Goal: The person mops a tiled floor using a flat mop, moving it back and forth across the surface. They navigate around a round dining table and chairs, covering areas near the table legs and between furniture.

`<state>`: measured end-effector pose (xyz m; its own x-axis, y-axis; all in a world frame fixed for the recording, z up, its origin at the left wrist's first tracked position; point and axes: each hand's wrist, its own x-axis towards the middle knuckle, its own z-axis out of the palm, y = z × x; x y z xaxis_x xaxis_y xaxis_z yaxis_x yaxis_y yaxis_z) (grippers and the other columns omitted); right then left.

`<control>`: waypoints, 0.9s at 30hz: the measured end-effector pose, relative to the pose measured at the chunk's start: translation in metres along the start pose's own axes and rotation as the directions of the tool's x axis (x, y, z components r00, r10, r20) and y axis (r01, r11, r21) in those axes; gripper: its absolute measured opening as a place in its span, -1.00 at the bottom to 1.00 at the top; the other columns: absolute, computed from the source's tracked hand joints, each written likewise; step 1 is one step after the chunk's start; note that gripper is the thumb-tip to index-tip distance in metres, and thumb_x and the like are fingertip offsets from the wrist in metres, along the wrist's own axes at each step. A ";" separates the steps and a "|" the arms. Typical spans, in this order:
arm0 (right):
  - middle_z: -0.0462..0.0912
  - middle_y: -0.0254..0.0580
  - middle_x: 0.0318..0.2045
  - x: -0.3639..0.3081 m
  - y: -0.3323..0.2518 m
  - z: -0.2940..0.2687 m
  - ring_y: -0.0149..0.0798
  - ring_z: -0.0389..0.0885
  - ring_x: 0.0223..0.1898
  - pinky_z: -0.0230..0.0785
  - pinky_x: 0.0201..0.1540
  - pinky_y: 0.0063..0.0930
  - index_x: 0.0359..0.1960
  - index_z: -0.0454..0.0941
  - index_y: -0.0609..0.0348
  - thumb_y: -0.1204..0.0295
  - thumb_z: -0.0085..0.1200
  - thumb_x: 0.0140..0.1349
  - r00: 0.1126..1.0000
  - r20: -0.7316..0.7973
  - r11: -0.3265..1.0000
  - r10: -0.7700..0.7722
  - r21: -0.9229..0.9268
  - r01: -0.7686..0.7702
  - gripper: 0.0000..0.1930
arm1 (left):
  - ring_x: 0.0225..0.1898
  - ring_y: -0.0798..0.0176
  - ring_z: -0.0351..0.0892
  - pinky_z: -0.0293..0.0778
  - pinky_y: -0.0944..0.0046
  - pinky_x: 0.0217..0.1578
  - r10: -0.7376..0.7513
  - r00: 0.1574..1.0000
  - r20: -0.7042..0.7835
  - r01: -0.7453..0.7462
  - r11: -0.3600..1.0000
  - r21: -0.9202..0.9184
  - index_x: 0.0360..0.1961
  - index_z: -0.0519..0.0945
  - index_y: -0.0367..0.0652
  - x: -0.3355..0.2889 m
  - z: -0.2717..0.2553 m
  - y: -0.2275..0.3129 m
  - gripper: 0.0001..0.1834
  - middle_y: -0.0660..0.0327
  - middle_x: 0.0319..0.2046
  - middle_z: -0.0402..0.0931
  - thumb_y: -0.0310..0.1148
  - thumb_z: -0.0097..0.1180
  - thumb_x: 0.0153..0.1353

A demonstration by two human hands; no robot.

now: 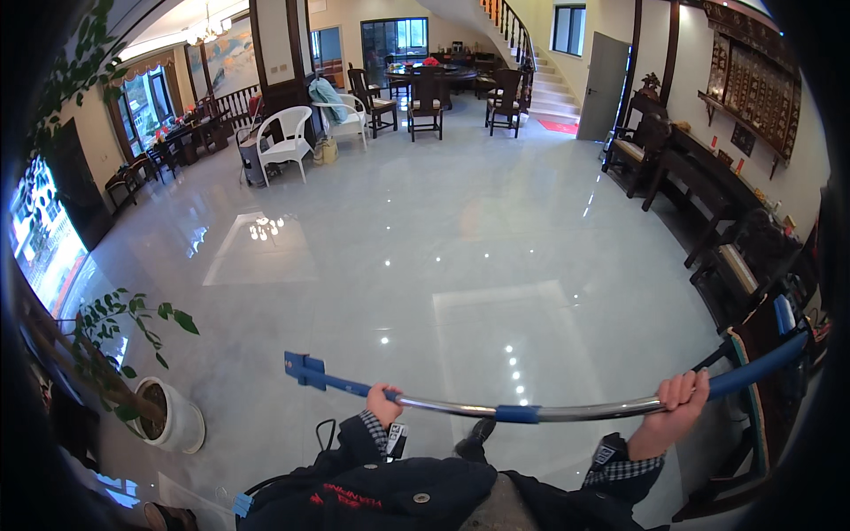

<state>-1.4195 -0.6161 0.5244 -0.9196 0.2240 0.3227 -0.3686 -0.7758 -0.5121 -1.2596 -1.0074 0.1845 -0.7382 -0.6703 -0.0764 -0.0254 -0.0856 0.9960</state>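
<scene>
A long blue and silver pole [518, 413], much like a mop handle, lies crosswise in front of my body. My left hand [383, 404] is closed round it near its left end, where a flat blue bracket [305, 370] sticks out. Farther right, my right hand [680, 403] grips the pole beside its thick blue sleeve [760, 365]. A short blue collar sits midway along the bare metal between both hands. The pole's right tip reaches the dark edge of the view, so its end is hard to make out.
A potted plant [174, 416] stands on the left. Dark wooden furniture [699, 190] lines the right wall, with a dark chair [761, 354] near the pole's right end. White chairs [285, 142] and a round dining table [443, 74] stand farther back, near stairs [551, 93].
</scene>
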 end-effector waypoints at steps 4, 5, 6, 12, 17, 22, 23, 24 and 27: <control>0.09 -0.49 -0.79 0.059 0.088 -0.013 -0.58 0.01 -0.81 -0.07 -0.74 -0.70 -0.54 0.17 0.02 0.33 -0.24 0.31 0.998 -0.055 1.000 0.023 0.005 -0.023 -0.77 | -0.43 0.38 0.39 0.38 0.37 -0.36 -0.070 0.997 0.041 0.076 0.985 -0.157 -0.43 0.29 -0.26 0.099 0.067 0.019 -0.82 0.26 -0.54 0.36 -0.59 -0.01 -0.11; 0.09 -0.49 -0.79 0.086 0.112 -0.012 -0.57 0.01 -0.81 -0.07 -0.74 -0.69 -0.52 0.18 0.02 0.33 -0.23 0.30 0.997 -0.072 0.999 0.039 0.015 -0.038 -0.78 | -0.47 0.34 0.38 0.35 0.32 -0.35 -0.277 0.956 0.097 0.288 0.824 -0.488 -0.49 0.29 -0.22 0.135 0.083 0.028 -0.87 0.27 -0.57 0.34 -0.57 -0.04 -0.09; 0.10 -0.48 -0.79 0.114 0.132 -0.011 -0.56 0.02 -0.79 -0.05 -0.72 -0.67 -0.51 0.19 0.02 0.33 -0.23 0.30 0.997 -0.055 0.999 0.049 0.007 -0.048 -0.79 | -0.50 0.31 0.36 0.33 0.26 -0.35 -0.528 0.829 0.184 0.414 0.360 -0.836 -0.54 0.29 -0.19 0.169 0.101 0.038 -0.91 0.28 -0.60 0.33 -0.56 -0.07 -0.08; 0.11 -0.47 -0.80 0.238 0.243 -0.012 -0.49 0.12 -0.70 0.07 -0.55 -0.57 -0.67 0.14 0.02 0.27 -0.25 0.32 0.980 -0.014 0.980 0.197 -0.002 -0.197 -0.64 | -0.46 0.25 0.39 0.34 0.17 -0.28 -0.722 0.691 0.045 0.278 0.208 -0.938 -0.55 0.28 -0.15 0.288 0.177 0.076 -0.93 0.27 -0.58 0.32 -0.47 -0.10 0.01; 0.27 -0.35 -0.69 0.289 0.385 -0.023 -0.31 0.34 -0.53 0.27 -0.32 -0.36 -0.42 0.23 0.06 0.33 -0.12 0.25 0.939 0.029 0.926 0.343 -0.177 -0.333 -0.84 | -0.47 0.20 0.38 0.41 0.20 -0.36 -0.748 0.663 0.028 0.172 0.116 -0.978 -0.54 0.27 -0.17 0.404 0.244 0.059 -0.92 0.21 -0.56 0.31 -0.49 -0.08 -0.02; 0.44 -0.22 -0.52 0.396 0.480 -0.031 -0.30 0.42 -0.41 0.26 -0.20 -0.37 -0.33 0.27 0.11 0.51 -0.04 0.15 0.870 0.094 0.855 0.484 -0.265 -0.446 -0.88 | -0.46 0.23 0.37 0.42 0.26 -0.33 -0.533 0.840 -0.102 0.366 0.695 -0.620 -0.51 0.27 -0.23 0.538 0.285 0.035 -0.95 0.17 -0.53 0.32 -0.53 -0.13 -0.01; 0.46 -0.21 -0.49 0.422 0.500 -0.024 -0.29 0.43 -0.39 0.25 -0.19 -0.39 -0.32 0.27 0.11 0.53 -0.03 0.14 0.849 0.097 0.830 0.519 -0.295 -0.474 -0.87 | -0.45 0.23 0.36 0.42 0.29 -0.32 -0.222 0.974 -0.038 0.220 0.975 -0.035 -0.51 0.27 -0.24 0.566 0.295 0.032 -0.96 0.16 -0.52 0.33 -0.54 -0.15 -0.01; 0.49 -0.17 -0.46 0.449 0.518 -0.011 -0.29 0.44 -0.33 0.24 -0.17 -0.40 -0.28 0.28 0.13 0.58 -0.01 0.09 0.851 0.071 0.808 0.520 -0.363 -0.464 -0.81 | -0.45 0.23 0.39 0.42 0.29 -0.32 -0.160 0.986 -0.038 0.163 0.984 0.075 -0.50 0.30 -0.23 0.602 0.306 0.037 -0.93 0.15 -0.52 0.36 -0.55 -0.10 -0.07; 0.49 -0.13 -0.45 0.526 0.559 0.040 -0.27 0.44 -0.32 0.23 -0.17 -0.41 -0.26 0.26 0.18 0.52 0.02 0.06 0.876 0.126 0.856 0.466 -0.316 -0.410 -0.77 | -0.43 0.22 0.46 0.42 0.32 -0.34 -0.041 0.999 -0.027 0.047 0.965 0.258 -0.47 0.37 -0.22 0.709 0.346 0.063 -0.79 0.14 -0.52 0.44 -0.58 0.05 -0.23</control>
<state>-2.1043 -0.9555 0.4394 -0.9601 -0.2398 0.1441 0.0189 -0.5695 -0.8218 -2.0179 -1.2324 0.2089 -0.7181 -0.6858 -0.1187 -0.2330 0.0762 0.9695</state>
